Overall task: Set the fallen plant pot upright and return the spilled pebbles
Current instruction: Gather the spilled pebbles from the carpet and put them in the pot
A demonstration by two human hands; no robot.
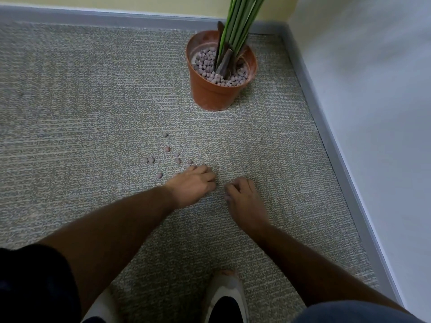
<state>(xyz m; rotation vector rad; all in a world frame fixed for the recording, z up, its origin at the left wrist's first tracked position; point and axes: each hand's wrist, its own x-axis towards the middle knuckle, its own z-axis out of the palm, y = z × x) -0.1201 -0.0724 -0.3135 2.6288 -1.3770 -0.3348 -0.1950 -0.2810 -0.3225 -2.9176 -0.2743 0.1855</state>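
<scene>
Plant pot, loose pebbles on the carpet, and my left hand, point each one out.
plant pot [211, 94]: head view, on its orange outer wall.
loose pebbles [151, 160]: head view, on one pebble left of the group.
left hand [194, 184]: head view, on its back.

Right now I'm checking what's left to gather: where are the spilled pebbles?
In the head view the loose pebbles lie scattered on the carpet left of centre, just beyond the left hand and nearer the camera than the upright pot.

- grey-green flecked carpet is covering the whole floor
- a grey skirting board is running along the wall edges, meeting in the corner
- a pale white wall is taking up the right side
- a white slipper is poking in at the bottom
</scene>
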